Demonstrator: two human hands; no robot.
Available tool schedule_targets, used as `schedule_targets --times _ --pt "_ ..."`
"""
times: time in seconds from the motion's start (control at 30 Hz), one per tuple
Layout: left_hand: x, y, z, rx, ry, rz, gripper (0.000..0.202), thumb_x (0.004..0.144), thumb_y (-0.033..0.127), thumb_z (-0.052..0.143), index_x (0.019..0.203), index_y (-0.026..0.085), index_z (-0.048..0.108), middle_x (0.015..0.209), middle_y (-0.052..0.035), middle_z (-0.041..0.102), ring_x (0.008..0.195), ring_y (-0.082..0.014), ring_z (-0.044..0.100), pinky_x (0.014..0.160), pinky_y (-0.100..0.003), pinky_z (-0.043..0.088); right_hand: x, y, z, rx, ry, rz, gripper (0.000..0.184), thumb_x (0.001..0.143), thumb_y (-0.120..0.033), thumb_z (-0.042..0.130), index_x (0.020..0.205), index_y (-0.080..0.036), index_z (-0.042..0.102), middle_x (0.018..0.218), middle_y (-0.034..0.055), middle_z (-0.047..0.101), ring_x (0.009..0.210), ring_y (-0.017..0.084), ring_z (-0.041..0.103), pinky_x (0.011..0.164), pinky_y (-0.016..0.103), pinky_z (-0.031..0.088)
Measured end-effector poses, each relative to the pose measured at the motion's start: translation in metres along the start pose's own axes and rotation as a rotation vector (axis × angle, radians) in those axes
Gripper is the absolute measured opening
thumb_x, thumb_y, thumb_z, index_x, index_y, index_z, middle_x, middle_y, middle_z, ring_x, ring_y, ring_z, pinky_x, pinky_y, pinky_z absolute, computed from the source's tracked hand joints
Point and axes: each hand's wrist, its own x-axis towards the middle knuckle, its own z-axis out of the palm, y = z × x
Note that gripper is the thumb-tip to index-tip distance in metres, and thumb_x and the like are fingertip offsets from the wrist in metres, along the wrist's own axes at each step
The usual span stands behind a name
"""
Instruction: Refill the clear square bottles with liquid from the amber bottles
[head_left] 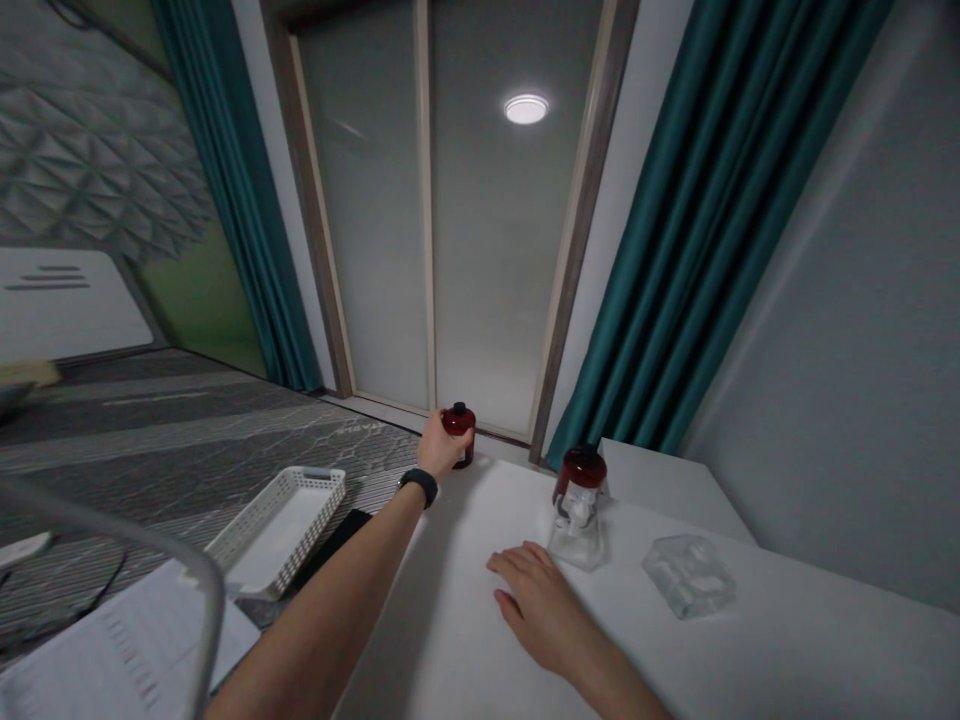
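"So, where did the right hand [536, 608] sit?"

"Flat on the desk [420, 640] near the front, fingers loosely spread, holding nothing, just short of a glass bottle [577, 535] with a dark red cap [584, 468]."

"And the left hand [442, 447]?"

"Out by the far edge, its fingers closed around a dark red bottle [463, 452] and hiding part of it."

"Was that a good hold?"

"I judged so. Wrapping the body looked steadier than pinching the top."

"What lay farther off?"

"A square glass block [688, 575] toward the right, a white plastic basket [251, 515] beyond the left edge, and a teal curtain [720, 250] behind."
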Motion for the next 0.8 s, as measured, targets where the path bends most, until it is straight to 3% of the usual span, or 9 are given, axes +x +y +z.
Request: schedule_targets --times 0.13,0.33,0.43,0.53,0.7,0.8 --pt "-0.014 0.003 -0.006 -0.021 -0.058 0.054 0.055 0.076 0.035 0.075 0.122 0.018 0.050 0.113 -0.0127 0.070 0.103 -0.0279 0.069 0.088 -0.038 0.052 0.000 0.001 0.001 -0.001 0.009 -0.014 0.031 0.086 -0.004 0.058 0.113 -0.017 0.067 0.111 0.0099 0.072 0.108 0.028 0.063 0.106 0.048 0.041" --pt "-0.053 0.012 -0.024 -0.094 -0.146 0.171 0.053 0.075 0.031 0.072 0.121 0.016 0.049 0.108 -0.0106 0.070 0.100 -0.0261 0.070 0.089 -0.038 0.054 -0.004 0.004 -0.001 0.023 0.008 -0.069 0.033 0.086 -0.006 0.059 0.117 -0.016 0.066 0.120 0.0121 0.071 0.115 0.028 0.063 0.110 0.050 0.039" --pt "-0.073 0.017 -0.035 -0.134 -0.198 0.248 0.051 0.074 0.029 0.071 0.119 0.016 0.050 0.107 -0.0103 0.069 0.097 -0.0255 0.069 0.089 -0.039 0.055 -0.008 0.002 -0.009 0.051 0.008 -0.059 0.033 0.088 -0.007 0.058 0.119 -0.016 0.066 0.128 0.0123 0.068 0.120 0.028 0.061 0.110 0.047 0.040" --pt "-0.090 0.025 -0.042 -0.165 -0.226 0.330 0.049 0.074 0.028 0.068 0.118 0.016 0.050 0.111 -0.0104 0.067 0.101 -0.0263 0.067 0.093 -0.042 0.053 -0.016 -0.001 -0.022 0.057 0.025 -0.030 0.031 0.090 -0.009 0.056 0.118 -0.016 0.066 0.122 0.0114 0.070 0.115 0.028 0.063 0.104 0.045 0.045" --pt "-0.117 0.046 -0.041 -0.219 -0.246 0.458 0.061 0.072 0.029 0.067 0.128 0.016 0.045 0.127 -0.0150 0.059 0.118 -0.0317 0.058 0.106 -0.051 0.044 -0.041 0.006 -0.047 0.070 0.149 0.028 0.026 0.094 -0.013 0.048 0.111 -0.019 0.067 0.111 0.0092 0.073 0.106 0.027 0.065 0.097 0.045 0.047" --pt "-0.137 0.060 -0.039 -0.237 -0.246 0.583 0.069 0.073 0.028 0.068 0.134 0.015 0.039 0.129 -0.0177 0.057 0.118 -0.0338 0.057 0.101 -0.053 0.046 -0.062 0.019 -0.054 0.100 0.309 0.142 0.025 0.097 -0.019 0.043 0.108 -0.021 0.066 0.103 0.0081 0.074 0.099 0.026 0.067 0.089 0.042 0.050"
